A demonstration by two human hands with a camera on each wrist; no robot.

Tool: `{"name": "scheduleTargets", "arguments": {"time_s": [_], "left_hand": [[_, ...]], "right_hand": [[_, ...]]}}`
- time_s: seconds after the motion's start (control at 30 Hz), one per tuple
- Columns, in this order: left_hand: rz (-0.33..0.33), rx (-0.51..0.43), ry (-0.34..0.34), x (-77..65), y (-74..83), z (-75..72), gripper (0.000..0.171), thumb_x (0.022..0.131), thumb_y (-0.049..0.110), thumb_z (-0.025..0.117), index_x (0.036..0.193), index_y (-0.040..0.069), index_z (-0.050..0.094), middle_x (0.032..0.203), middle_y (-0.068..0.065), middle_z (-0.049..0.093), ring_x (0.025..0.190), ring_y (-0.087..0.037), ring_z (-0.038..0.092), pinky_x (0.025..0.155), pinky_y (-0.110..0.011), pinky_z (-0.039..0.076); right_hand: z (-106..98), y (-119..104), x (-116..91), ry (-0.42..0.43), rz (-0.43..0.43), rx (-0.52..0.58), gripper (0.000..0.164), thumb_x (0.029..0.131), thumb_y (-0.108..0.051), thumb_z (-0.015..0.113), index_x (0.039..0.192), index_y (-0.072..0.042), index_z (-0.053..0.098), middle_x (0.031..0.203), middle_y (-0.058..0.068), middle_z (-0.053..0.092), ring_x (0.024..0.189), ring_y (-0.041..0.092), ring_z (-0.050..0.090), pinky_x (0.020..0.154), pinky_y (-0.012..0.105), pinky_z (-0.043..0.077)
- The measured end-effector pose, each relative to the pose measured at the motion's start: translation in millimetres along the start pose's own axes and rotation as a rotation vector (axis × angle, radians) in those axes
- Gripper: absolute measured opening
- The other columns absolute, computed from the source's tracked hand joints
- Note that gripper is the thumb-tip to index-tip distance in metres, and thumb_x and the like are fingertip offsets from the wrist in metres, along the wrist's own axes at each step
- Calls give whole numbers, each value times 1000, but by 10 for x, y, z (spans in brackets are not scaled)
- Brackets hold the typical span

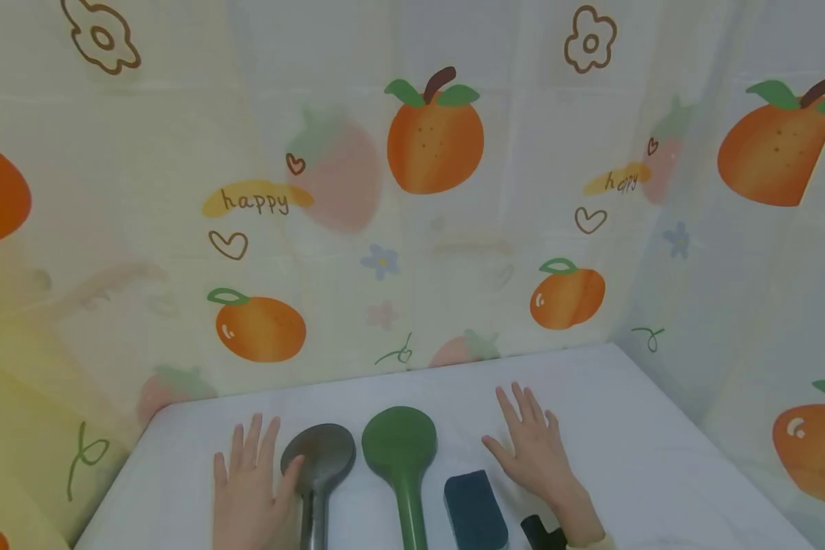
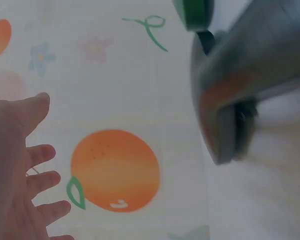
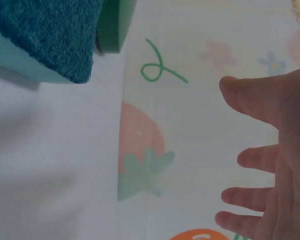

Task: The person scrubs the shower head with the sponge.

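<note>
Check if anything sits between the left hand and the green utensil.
Yes: the gray utensil lies between the left hand and the green utensil. The thumb overlaps its round end in the head view; contact is unclear. Nothing else visible stands between.

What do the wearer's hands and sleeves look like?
Left hand and right hand are bare: no gloves or rings visible. A pale cream cuff shows at the right wrist; no left sleeve is in view. A black object sits by the right wrist; can't tell if it's worn.
</note>
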State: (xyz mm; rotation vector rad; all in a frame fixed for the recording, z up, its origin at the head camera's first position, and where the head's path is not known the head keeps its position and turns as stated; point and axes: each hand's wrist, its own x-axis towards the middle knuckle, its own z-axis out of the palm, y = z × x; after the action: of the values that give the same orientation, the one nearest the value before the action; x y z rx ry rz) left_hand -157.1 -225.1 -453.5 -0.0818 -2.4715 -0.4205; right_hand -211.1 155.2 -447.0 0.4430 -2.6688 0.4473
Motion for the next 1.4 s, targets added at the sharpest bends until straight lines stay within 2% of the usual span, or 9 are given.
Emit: {"name": "scheduleTargets", "arguments": {"time_s": [0.17,0.27,0.33,0.5,0.63,0.8,1.03,1.23,1.4], "left_hand": [[37,-107,82,11,313,52,57,83,25,67,129,-2,47,133,-25,44,123,-44,36,98,-63,24],[-10,-244,54,-19,543,122,48,80,16,70,121,-3,54,121,-23,54,109,-41,51,88,-57,40],[-72,-329,-39,-66,676,188,41,82,16,69,117,-2,56,114,-19,58,101,-36,57,82,-51,46],[-222,-534,-386,-219,897,408,40,88,21,63,115,-7,54,99,-13,61,87,-27,61,74,-42,51],[-298,-630,-541,-319,1025,598,51,89,27,62,115,-14,49,89,-10,60,77,-22,61,66,-36,52],[-373,-621,-512,-398,1188,735,61,87,29,64,117,-19,44,79,-6,58,65,-14,57,57,-30,49],[-427,-580,-451,-433,1270,821,54,85,27,66,112,-17,48,76,-6,59,63,-16,56,56,-33,47],[-494,-663,-547,-372,1189,819,59,84,33,67,109,-19,52,81,-8,62,71,-20,60,63,-36,52],[-518,-847,-621,-345,1115,814,55,86,29,66,104,-22,54,81,-10,64,70,-18,60,64,-34,52]], "right_hand": [[-66,-79,-32,-91,14,8,72,85,-42,64,141,-5,37,141,23,36,128,40,34,91,61,33],[-101,-139,-70,-161,23,-3,72,85,-43,63,140,-4,37,136,22,41,121,38,42,87,57,38],[-103,-177,-109,-203,28,-3,73,85,-44,63,139,-3,39,131,21,46,114,36,48,81,55,40],[-22,-263,-231,-303,28,6,78,82,-55,60,134,0,43,117,18,52,97,33,55,70,54,43],[80,-333,-314,-404,33,53,87,80,-65,54,134,2,42,115,21,52,97,36,54,70,57,43],[165,-424,-387,-512,89,125,96,78,-69,53,136,6,38,117,27,48,99,42,52,75,61,43],[276,-501,-493,-443,33,133,99,75,-66,60,130,14,39,111,33,46,92,45,53,63,54,49],[298,-529,-497,-437,31,166,93,75,-53,68,127,18,38,117,39,41,99,50,49,65,50,51],[311,-539,-500,-437,32,181,88,75,-43,69,126,20,36,118,41,39,102,52,46,69,49,51]]}}
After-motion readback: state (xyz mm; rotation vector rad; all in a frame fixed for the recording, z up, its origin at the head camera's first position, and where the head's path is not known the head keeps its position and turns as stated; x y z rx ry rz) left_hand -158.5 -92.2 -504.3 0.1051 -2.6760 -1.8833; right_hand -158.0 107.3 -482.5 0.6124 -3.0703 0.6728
